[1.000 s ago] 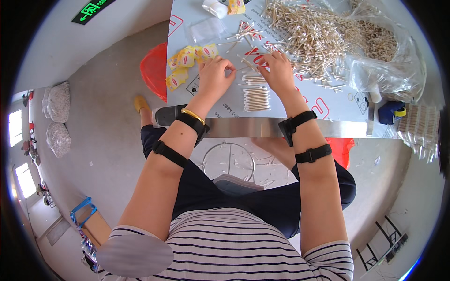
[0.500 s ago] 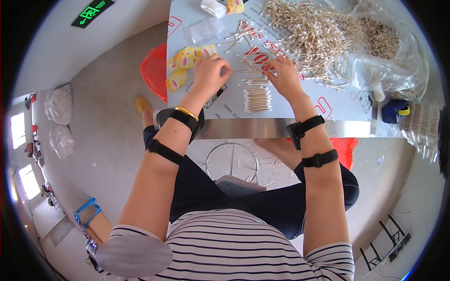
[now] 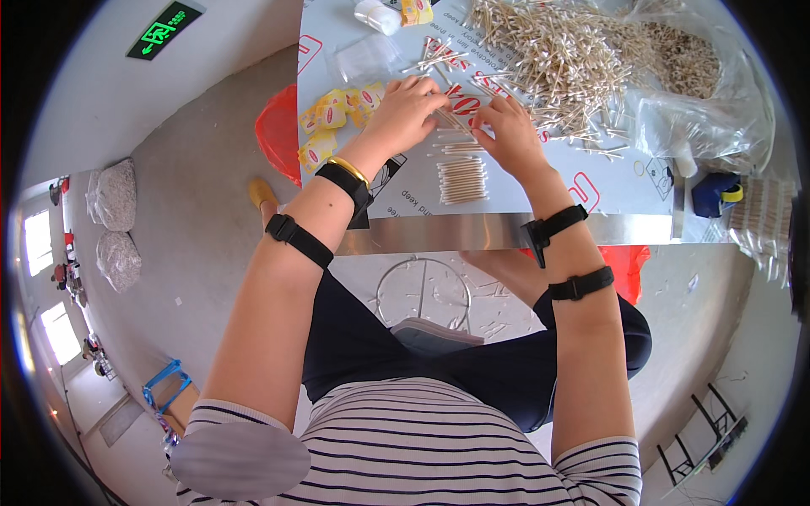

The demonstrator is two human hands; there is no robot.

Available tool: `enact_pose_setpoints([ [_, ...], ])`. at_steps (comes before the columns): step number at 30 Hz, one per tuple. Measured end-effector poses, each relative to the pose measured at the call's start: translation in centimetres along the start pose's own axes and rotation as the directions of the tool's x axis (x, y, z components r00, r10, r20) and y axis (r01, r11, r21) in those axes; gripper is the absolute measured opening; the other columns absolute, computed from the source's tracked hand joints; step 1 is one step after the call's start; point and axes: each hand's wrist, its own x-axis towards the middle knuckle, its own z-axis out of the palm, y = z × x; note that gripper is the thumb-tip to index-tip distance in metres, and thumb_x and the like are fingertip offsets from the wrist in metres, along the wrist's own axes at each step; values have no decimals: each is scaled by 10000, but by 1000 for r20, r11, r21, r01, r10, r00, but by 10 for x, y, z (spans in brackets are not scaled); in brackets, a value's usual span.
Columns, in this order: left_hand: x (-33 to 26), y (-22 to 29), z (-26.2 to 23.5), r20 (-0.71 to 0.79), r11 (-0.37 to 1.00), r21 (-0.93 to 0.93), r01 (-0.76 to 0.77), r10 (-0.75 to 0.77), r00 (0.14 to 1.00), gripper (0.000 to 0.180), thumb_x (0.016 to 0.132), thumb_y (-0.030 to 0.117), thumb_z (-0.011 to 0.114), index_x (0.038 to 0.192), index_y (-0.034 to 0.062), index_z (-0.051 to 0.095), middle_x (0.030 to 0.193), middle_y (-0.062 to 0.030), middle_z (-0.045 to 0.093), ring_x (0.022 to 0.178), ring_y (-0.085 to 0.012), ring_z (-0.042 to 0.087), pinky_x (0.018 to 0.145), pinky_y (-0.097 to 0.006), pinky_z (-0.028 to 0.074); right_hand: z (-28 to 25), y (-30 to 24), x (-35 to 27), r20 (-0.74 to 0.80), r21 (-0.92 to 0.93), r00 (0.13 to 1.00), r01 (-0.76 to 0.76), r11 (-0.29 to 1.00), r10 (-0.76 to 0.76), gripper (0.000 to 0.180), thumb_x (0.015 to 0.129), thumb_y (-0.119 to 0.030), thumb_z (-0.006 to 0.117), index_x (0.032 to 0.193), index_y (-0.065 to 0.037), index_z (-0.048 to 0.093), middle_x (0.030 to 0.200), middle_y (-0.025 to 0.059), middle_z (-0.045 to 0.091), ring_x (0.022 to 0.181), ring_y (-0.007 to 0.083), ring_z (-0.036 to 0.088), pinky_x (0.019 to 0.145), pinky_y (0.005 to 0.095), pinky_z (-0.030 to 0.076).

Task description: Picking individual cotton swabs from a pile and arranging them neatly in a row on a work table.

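Note:
My left hand [image 3: 409, 115] is over the table with its fingers curled, and its fingertips close on a loose cotton swab [image 3: 454, 118]. Opposite it, my right hand [image 3: 511, 137] has thumb and fingers bent together at the other end of these swabs; what lies in its grip is hidden. Just below, between the wrists, a neat row of cotton swabs [image 3: 462, 181] lies side by side, with a few less even ones above it. Beyond my right hand spreads a big heap of cotton swabs [image 3: 565, 63]. Yellow printed packets [image 3: 332, 111] lie left of my left hand.
Flat clear plastic bags [image 3: 364, 59], a white roll [image 3: 379, 15] and another yellow packet [image 3: 416, 11] lie at the far left. A large clear bag [image 3: 696, 122] of swabs stands right, near a blue-and-yellow object [image 3: 715, 198]. The table's steel edge [image 3: 447, 232] runs before my lap.
My left hand has moved right and slightly up, toward my right hand and the loose swabs. My right hand has hardly moved, and the neat row lies as before.

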Motion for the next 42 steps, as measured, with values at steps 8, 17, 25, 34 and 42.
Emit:
enact_pose_setpoints([
  [8, -1, -5, -3, -7, 1000, 25, 6, -5, 1000, 172, 836, 176, 801, 967, 157, 691, 1012, 16, 643, 1059, -204, 606, 962, -390, 414, -9, -3, -3, 81, -16, 997, -6, 1000, 7, 67, 860, -146, 744, 901, -136, 692, 1014, 62, 626, 1089, 293, 608, 993, 446, 494],
  [17, -16, 10, -2, -20, 995, 8, 104, -104, 994, 131, 837, 209, 810, 859, 145, 698, 813, 7, 681, 884, -209, 665, 890, -375, 408, -9, -7, 1, 87, -83, 994, -52, 995, 59, 81, 842, -138, 751, 910, -141, 706, 1009, 68, 623, 1096, 293, 610, 988, 449, 502],
  [25, -20, 12, 2, -37, 980, -102, 170, -175, 984, 58, 864, 200, 773, 868, 152, 740, 818, 6, 703, 877, -222, 687, 858, -414, 438, -6, -23, 11, 146, -90, 969, -185, 979, 197, 164, 837, -265, 783, 904, -120, 745, 1071, 106, 660, 1138, 328, 616, 1011, 478, 493],
  [34, -20, 11, 3, -24, 967, -149, 208, -213, 977, 45, 885, 176, 738, 894, 132, 737, 855, -23, 700, 814, -252, 692, 824, -400, 462, 2, -6, 8, 196, 234, 883, -465, 854, 427, 165, 833, -230, 760, 925, -94, 771, 981, 132, 719, 1006, 313, 684, 952, 442, 527],
  [42, -14, 19, 10, -51, 954, -242, 175, -193, 980, 53, 840, 114, 741, 891, 129, 749, 858, -21, 690, 857, -262, 685, 854, -413, 476, -5, -13, 20, 69, 47, 969, -241, 969, 238, 101, 856, -174, 729, 940, -138, 770, 991, 98, 721, 1014, 310, 669, 926, 456, 520],
])
